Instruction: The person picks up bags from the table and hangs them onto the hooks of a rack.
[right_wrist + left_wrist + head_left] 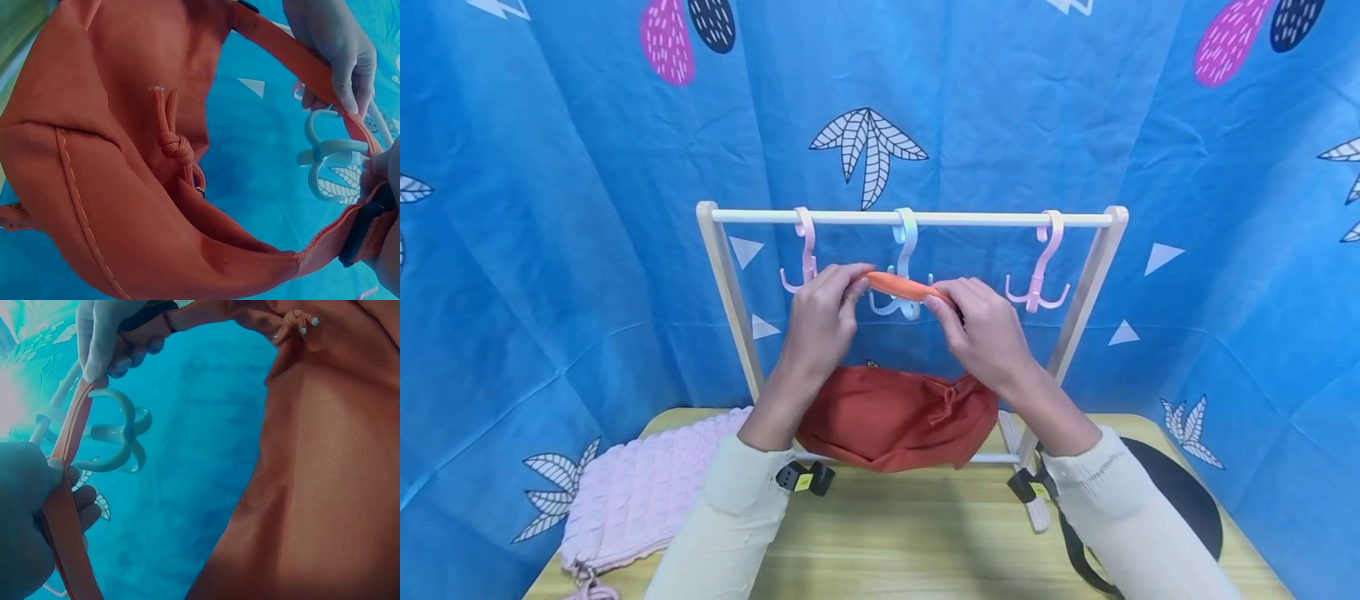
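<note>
A rust-red crossbody bag (887,417) hangs from its orange strap (898,286), which both hands hold up. My left hand (823,317) pinches the strap between thumb and fingers on one side. On the other side, my right hand (985,329) pinches it close to a black buckle (365,228). The strap stretches between them in front of a light blue hook hanger (906,242); whether it touches the prongs, I cannot tell. A knotted zipper pull (176,147) dangles from the bag in the right wrist view.
Two pink hook hangers (805,237) (1043,258) flank the blue one on the white rail (857,217) of a wooden-sided rack. A quilted pink bag (640,487) lies left on the table (880,542); a round black bag (1172,492) lies right. A blue patterned curtain (587,208) surrounds everything.
</note>
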`<act>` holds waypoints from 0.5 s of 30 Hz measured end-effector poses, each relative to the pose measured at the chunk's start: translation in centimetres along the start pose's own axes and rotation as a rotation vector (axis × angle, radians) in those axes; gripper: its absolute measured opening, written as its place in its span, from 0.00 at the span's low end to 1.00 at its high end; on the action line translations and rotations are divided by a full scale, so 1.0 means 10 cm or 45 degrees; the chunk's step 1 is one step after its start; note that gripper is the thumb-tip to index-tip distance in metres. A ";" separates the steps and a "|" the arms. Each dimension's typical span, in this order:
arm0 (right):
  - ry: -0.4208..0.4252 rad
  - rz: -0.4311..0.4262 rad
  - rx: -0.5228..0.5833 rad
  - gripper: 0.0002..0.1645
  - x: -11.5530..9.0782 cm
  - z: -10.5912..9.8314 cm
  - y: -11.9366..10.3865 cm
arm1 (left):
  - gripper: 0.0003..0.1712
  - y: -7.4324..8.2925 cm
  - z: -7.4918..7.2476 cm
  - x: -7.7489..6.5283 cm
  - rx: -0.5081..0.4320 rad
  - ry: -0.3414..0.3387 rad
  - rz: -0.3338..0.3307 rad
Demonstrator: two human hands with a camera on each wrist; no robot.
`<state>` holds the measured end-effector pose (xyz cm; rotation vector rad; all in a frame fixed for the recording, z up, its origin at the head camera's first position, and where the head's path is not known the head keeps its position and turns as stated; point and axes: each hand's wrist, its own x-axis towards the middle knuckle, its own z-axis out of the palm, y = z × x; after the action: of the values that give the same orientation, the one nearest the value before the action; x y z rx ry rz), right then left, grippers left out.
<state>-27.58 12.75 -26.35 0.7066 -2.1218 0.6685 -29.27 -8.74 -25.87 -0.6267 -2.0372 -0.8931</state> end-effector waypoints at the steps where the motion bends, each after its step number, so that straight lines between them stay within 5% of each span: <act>1: -0.003 0.005 0.003 0.12 0.00 0.00 0.00 | 0.16 0.00 0.00 0.00 0.000 -0.002 -0.004; 15: -0.084 0.125 0.144 0.15 0.02 0.01 0.06 | 0.16 -0.02 0.06 0.05 0.005 -0.030 -0.069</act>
<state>-28.13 13.07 -26.34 0.6973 -2.2037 0.8343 -29.95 -8.34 -25.72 -0.5847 -2.0857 -0.9168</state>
